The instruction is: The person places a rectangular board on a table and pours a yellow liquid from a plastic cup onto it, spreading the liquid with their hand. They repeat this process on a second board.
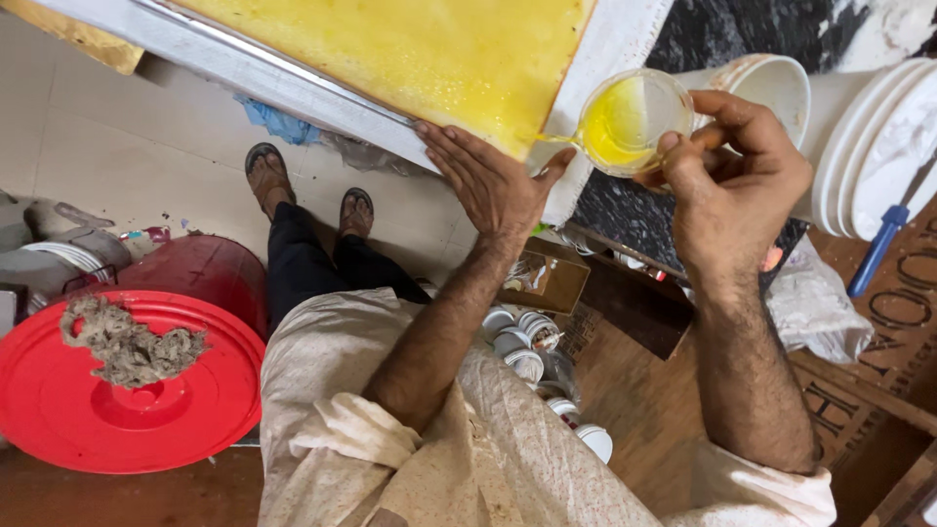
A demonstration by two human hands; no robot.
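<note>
I see my right hand (727, 190) closed in a grip around 1 small clear cup (632, 119), which is tilted on its side with its open mouth toward the camera. Yellow liquid coats the inside, and a thin yellow thread runs from its lip to the lower corner of the yellow screen (429, 49). The cup hangs just above and beside that corner, over the dark marbled worktop (625, 215).

My left hand (493, 181) lies flat and open, holding nothing, fingers spread against the lower edge of the screen, where the pale metal frame (244, 60) meets the yellow mesh. The screen tilts away to the upper left, and its surface is wet and glossy.

Just behind the cup stands 1 white tub (776, 83), and to its right a stack of white bucket lids (883, 146); I cannot count them exactly. 1 tool with a blue handle (878, 249) leans across the stack.

Below the worktop I count 2 sandalled feet (307, 195) on the pale tiled floor (117, 127), and a cluster of small white jars (532, 356) near my knee, partly hidden. At the left, 1 round red lid (146, 415) carries 1 clump of grey fibrous waste (127, 342), with 1 dark red bucket (210, 278) just behind it. 1 crumpled blue cloth (278, 122) lies under the frame.
</note>
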